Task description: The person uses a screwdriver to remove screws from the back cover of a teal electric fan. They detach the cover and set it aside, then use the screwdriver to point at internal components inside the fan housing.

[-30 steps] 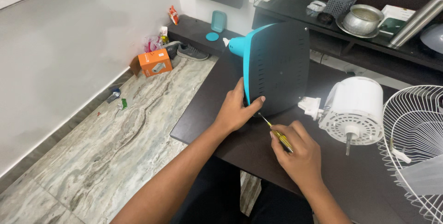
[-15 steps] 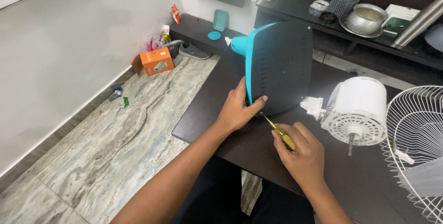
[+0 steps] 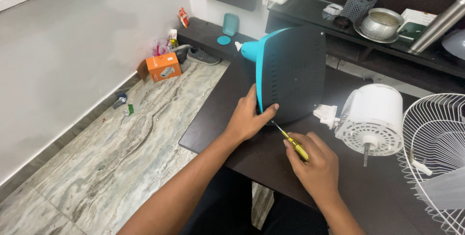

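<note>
Head view: left hand (image 3: 248, 117) gripping lower edge of fan base (image 3: 290, 72), thumb laid across dark underside, fingers wrapped behind teal rim. Base standing on edge on worktop (image 3: 218, 114), dark underside turned toward camera, teal neck pointing left and away. Right hand (image 3: 315, 162) closed around screwdriver (image 3: 290, 139), yellow handle in the fist, thin shaft angled up and left. Tip at bottom edge of base, just beside left thumb; contact with a screw too small to tell. Both forearms entering from bottom of frame.

Right of base: white motor (image 3: 375, 114) lying on worktop, shaft pointing toward camera, white plug (image 3: 325, 114) just beside its left side. White wire guard (image 3: 436, 143) at far right, partly cut off by frame edge. Shelf (image 3: 387, 46) behind worktop carrying metal pot (image 3: 381, 22) and grey mesh basket (image 3: 359, 3). Marble floor (image 3: 121, 157) at left with orange box (image 3: 162, 66) and grey shoe (image 3: 202, 56) near wall
</note>
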